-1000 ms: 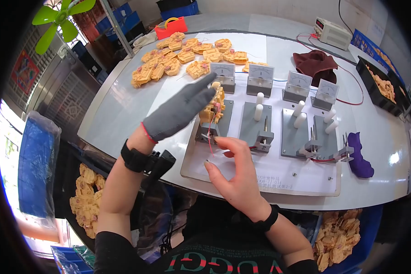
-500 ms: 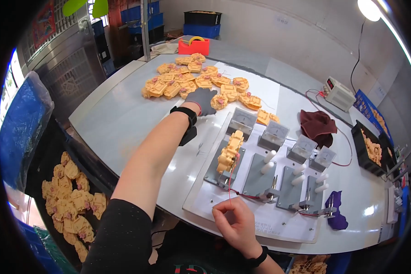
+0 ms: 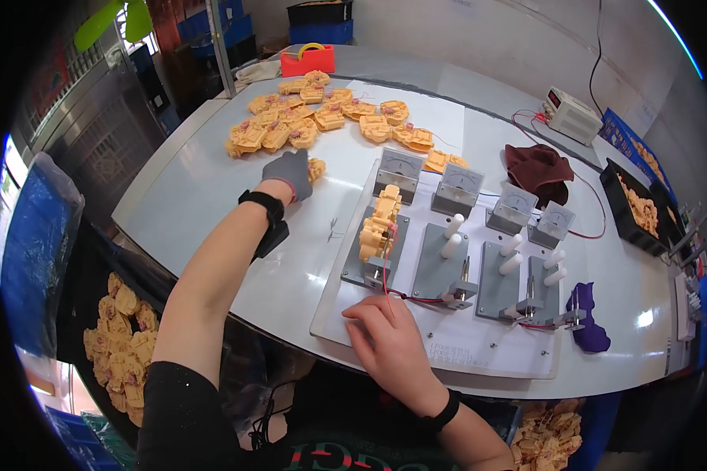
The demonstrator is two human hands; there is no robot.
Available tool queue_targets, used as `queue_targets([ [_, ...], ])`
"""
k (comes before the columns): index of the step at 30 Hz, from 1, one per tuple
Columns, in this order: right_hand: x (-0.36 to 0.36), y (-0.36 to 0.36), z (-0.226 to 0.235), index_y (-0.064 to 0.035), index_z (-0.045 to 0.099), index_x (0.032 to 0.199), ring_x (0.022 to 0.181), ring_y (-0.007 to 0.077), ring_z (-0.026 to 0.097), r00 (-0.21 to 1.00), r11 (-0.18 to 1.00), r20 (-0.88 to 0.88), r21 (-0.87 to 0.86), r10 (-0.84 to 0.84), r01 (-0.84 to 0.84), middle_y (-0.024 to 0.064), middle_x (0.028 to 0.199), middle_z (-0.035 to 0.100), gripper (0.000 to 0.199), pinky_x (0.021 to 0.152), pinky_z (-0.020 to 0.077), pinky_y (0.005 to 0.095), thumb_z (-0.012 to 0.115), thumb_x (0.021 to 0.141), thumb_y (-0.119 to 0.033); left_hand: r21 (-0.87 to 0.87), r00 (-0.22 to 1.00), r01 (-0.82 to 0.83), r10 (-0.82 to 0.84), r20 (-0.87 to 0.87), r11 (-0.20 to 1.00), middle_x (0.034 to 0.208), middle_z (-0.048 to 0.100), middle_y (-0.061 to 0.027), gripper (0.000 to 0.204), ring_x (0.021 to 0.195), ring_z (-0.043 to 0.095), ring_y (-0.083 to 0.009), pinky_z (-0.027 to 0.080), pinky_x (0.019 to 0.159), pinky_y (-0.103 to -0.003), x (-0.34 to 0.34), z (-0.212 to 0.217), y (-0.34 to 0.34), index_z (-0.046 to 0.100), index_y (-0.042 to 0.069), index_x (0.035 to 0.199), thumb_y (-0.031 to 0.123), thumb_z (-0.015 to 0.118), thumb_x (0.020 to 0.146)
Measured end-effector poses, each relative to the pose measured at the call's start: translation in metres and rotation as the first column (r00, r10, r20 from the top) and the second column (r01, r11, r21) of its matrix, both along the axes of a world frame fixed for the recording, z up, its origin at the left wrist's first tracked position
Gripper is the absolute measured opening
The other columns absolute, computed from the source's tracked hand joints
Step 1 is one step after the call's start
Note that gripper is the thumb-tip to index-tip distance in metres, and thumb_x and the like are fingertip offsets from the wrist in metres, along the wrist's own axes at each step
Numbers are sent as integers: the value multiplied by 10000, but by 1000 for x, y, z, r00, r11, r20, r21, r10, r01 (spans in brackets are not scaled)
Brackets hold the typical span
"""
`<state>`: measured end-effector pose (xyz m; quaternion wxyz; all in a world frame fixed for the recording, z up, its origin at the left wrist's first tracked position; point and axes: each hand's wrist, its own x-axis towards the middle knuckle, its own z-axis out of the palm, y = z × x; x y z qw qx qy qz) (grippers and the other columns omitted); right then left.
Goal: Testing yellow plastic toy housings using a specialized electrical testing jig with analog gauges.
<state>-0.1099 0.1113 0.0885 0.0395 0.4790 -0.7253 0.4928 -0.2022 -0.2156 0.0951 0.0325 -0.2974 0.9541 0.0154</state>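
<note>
One yellow plastic part point(image 3: 316, 168) under gloved left hand point(image 3: 288, 174), fingers clamped on it, bare right hand point(image 3: 385, 339) loosely curled

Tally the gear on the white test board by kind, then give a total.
Analog meters: 4
Grey fixture plates: 4
White pegs: 6
Orange plastic assemblies mounted: 1
Total: 15

Four grey meters point(image 3: 397, 167), four grey fixture plates point(image 3: 436, 264), one red tape dispenser point(image 3: 308, 60), one white power supply point(image 3: 571, 115).
</note>
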Motion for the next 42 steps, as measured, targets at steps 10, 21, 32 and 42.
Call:
queue_targets([
  [10, 3, -5, -13, -4, 632, 970, 901, 340, 570, 997, 998, 59, -18, -51, 52, 148, 906, 597, 144, 798, 474, 415, 586, 844, 47, 856, 701, 508, 623, -347, -94, 1334, 520, -140, 597, 1213, 556, -294, 481, 1065, -454, 135, 33, -18, 387, -4, 1395, 17, 614, 843],
  [21, 6, 44, 8, -18, 607, 1059, 939, 300, 565, 1000, 967, 24, -255, 6, 1, 124, 993, 583, 205, 844, 471, 372, 654, 859, -5, 698, 688, 684, 506, -520, -212, 1379, 524, -145, 575, 1267, 539, -285, 437, 1086, -438, 149, 100, 126, 421, 43, 1418, 224, 644, 920],
  [32, -19, 79, -5, -25, 519, 1246, 935, 224, 539, 933, 916, 252, -245, -258, 319, 114, 1093, 532, 411, 834, 459, 342, 688, 875, -78, 689, 706, 681, 26, -708, 249, 1222, 610, -48, 516, 1135, 586, -139, 491, 989, -282, 103, 120, 172, 519, 60, 1291, 33, 764, 837],
  [42, -26, 87, -2, -53, 591, 1189, 884, 217, 566, 960, 950, 277, -287, -42, 124, 87, 1019, 584, 350, 796, 480, 324, 703, 858, -69, 571, 640, 759, -198, -742, 313, 1358, 573, -65, 448, 1246, 542, -162, 465, 1064, -316, 71, 112, 148, 543, 90, 1257, -26, 715, 860],
])
